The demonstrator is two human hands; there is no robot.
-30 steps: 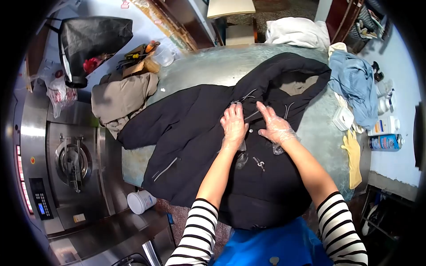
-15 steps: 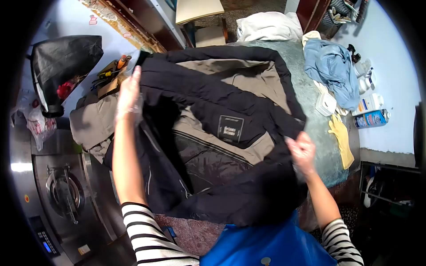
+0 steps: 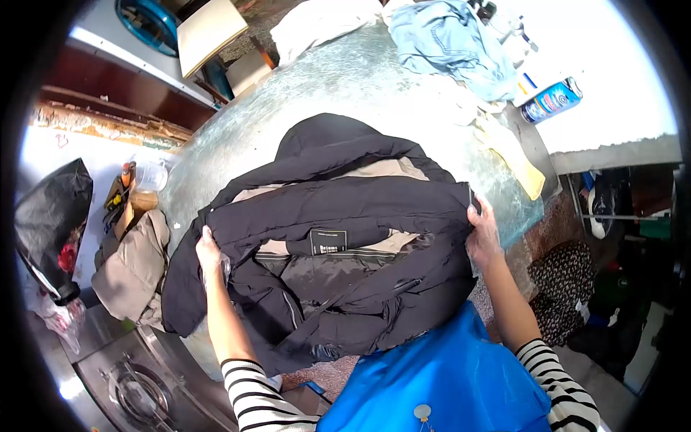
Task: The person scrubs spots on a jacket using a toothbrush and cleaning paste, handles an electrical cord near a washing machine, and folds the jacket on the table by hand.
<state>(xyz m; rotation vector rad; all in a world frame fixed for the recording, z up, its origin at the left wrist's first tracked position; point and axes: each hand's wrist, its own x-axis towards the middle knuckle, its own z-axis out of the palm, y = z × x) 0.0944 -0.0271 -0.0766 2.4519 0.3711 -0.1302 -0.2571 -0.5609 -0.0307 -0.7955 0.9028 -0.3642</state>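
Observation:
A black padded jacket (image 3: 360, 198) with a beige-grey lining lies across the table (image 3: 223, 158), its hood (image 3: 324, 135) pointing to the far side. Its front is spread apart, so a dark label (image 3: 329, 241) shows inside the neck. My left hand (image 3: 210, 253) pinches the left end of the collar edge. At the opposite end, my right hand (image 3: 484, 232) grips the collar between thumb and fingers. Both hands seem to wear thin clear plastic gloves. The jacket's lower part reaches the blue apron (image 3: 439, 367) at my front.
Beyond the jacket lie a white cloth (image 3: 324, 25), a light-blue denim garment (image 3: 453, 47) and a yellow rubber glove (image 3: 512, 155). A blue spray can (image 3: 553, 101) stands at the right wall. Left are a beige garment (image 3: 133, 270), a black bag (image 3: 54, 209) and a steel machine (image 3: 137, 389).
The view has turned and shifted. The collar, slanted before, now stretches nearly level between my hands, and the hood shows beyond it. Both hands keep hold of the jacket.

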